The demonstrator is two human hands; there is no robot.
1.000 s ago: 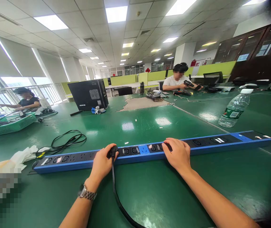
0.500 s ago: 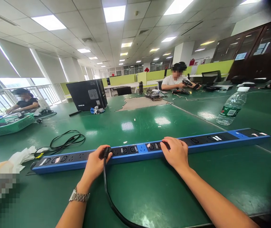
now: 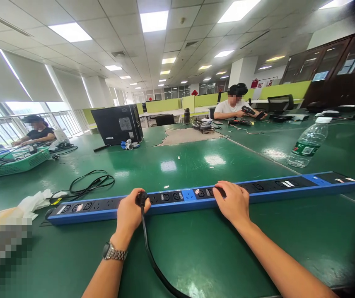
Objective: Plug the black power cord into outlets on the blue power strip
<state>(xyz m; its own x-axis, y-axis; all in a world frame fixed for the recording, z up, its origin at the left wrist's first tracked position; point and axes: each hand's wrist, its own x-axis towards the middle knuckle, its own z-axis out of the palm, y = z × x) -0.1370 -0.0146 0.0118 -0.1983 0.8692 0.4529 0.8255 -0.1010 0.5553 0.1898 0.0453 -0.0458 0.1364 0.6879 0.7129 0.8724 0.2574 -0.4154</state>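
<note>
A long blue and black power strip (image 3: 189, 195) lies across the green table, its sockets facing up. My left hand (image 3: 131, 210), with a metal-banded watch on the wrist, is closed round a black plug (image 3: 141, 198) at the strip, left of its middle. From the plug a thick black cable (image 3: 151, 258) curves down toward the near edge. Right of the middle, my right hand (image 3: 233, 202) rests on the strip with its thumb and fingers bent round the edges. Its fingertips are partly hidden, and it holds the strip.
A coiled black cord (image 3: 95, 182) lies behind the strip's left end. Plastic wrapping (image 3: 34, 203) is at the left, near a green basket (image 3: 25, 161). A black computer case (image 3: 118, 124) stands farther back. At the right stands a water bottle (image 3: 307, 145). Two people sit at the table.
The whole view has shifted slightly, moving the scene a little to the right. My left wrist has turned a little, and the watch face now shows. Both hands keep their places on the strip.
</note>
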